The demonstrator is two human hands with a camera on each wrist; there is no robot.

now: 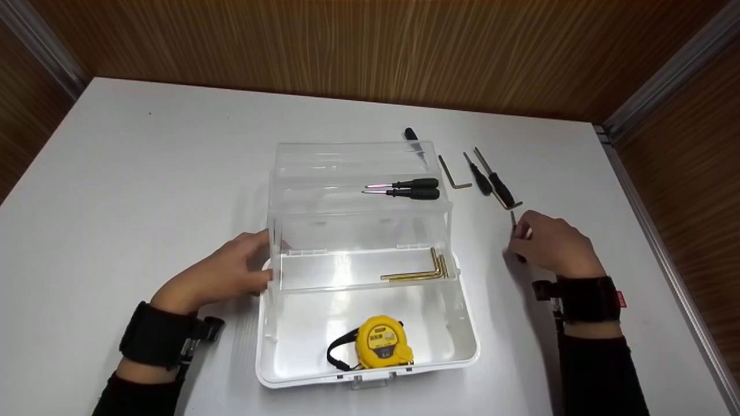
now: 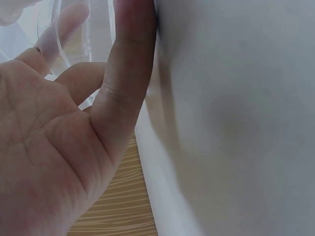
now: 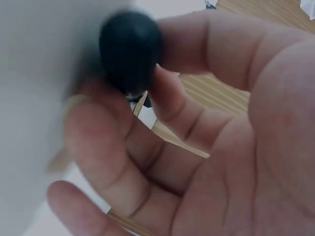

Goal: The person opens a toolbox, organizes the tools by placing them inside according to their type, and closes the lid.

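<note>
A clear plastic toolbox (image 1: 300,338) stands open in the middle of the white table, its trays stepped back. My left hand (image 1: 231,274) rests against the box's left side, and the left wrist view shows its fingers (image 2: 125,73) straight beside the clear plastic (image 2: 59,29). Right of the box, my right hand (image 1: 549,242) grips a small black-handled screwdriver (image 1: 514,221) low over the table. The right wrist view shows its black handle (image 3: 130,51) pinched between curled fingers (image 3: 172,103). The box holds a yellow tape measure (image 1: 381,342), brass hex keys (image 1: 425,271) and two screwdrivers (image 1: 413,189).
Loose on the table behind my right hand lie a hex key (image 1: 454,173), two black-handled screwdrivers (image 1: 488,179) and a brass hex key (image 1: 510,203). A black-handled tool (image 1: 411,136) lies behind the box. Wooden walls close in the table's far and right edges.
</note>
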